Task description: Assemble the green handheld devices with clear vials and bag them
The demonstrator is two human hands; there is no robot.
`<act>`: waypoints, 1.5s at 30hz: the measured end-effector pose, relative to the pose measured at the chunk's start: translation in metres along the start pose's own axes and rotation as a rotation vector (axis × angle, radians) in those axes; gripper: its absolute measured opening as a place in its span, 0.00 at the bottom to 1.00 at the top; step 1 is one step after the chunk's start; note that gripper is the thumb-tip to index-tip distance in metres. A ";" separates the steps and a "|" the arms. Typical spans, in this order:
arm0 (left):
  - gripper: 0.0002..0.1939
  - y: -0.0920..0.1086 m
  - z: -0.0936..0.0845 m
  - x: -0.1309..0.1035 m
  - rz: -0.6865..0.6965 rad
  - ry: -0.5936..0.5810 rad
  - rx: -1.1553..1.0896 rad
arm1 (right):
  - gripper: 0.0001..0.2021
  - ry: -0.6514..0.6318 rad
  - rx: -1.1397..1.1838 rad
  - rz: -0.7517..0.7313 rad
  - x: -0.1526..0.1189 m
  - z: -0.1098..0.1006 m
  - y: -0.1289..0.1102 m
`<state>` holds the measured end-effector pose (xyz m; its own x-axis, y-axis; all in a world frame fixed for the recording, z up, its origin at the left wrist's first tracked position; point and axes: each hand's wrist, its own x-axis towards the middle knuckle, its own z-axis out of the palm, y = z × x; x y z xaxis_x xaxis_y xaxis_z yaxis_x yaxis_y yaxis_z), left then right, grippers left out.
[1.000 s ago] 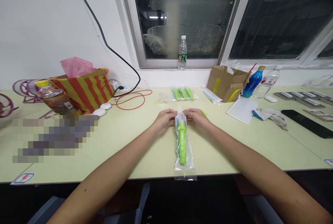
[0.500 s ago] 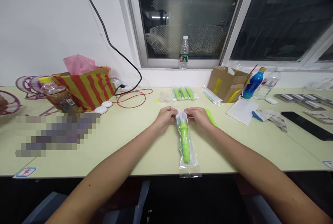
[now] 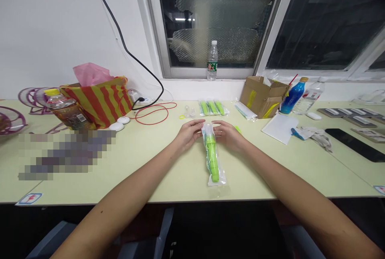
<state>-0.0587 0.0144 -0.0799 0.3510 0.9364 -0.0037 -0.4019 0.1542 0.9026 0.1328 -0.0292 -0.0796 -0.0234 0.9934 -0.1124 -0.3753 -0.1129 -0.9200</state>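
A clear plastic bag with a bright green tapered item (image 3: 213, 158) in it lies on the pale table, its far end between my hands. My left hand (image 3: 189, 134) is at the left side of that end, fingers apart and stretched toward it. On the right side, my right hand (image 3: 227, 134) has its fingers spread too, partly behind the bag. Another green piece (image 3: 238, 129) peeks out beyond my right hand. Farther back lie several bagged green items (image 3: 212, 108), with small clear caps (image 3: 189, 111) and a yellow-green ring (image 3: 181, 117) to their left.
At the left are a striped bag (image 3: 102, 102), a brown drink bottle (image 3: 67, 110) and a red cable (image 3: 152, 116). A cardboard box (image 3: 261, 96), a blue bottle (image 3: 293, 98), white sheets (image 3: 279, 128), a glove (image 3: 315, 136) and a black slab (image 3: 355, 145) are at the right.
Both hands have loosened from the bag's far end, their fingers now spread. The bagged green item has shifted slightly away from the table's front edge.
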 end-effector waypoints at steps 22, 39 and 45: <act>0.15 -0.006 0.009 -0.005 0.120 -0.005 0.174 | 0.09 0.093 -0.191 -0.225 0.000 0.003 0.003; 0.09 -0.006 0.013 -0.004 0.199 -0.047 0.199 | 0.06 0.105 -0.019 -0.294 0.000 0.006 0.009; 0.06 -0.002 0.015 -0.007 0.285 -0.093 0.303 | 0.02 0.086 -0.009 -0.317 -0.001 0.008 0.009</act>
<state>-0.0478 0.0026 -0.0752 0.3426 0.8934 0.2905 -0.2325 -0.2190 0.9476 0.1218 -0.0311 -0.0848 0.1715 0.9738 0.1494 -0.3431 0.2012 -0.9175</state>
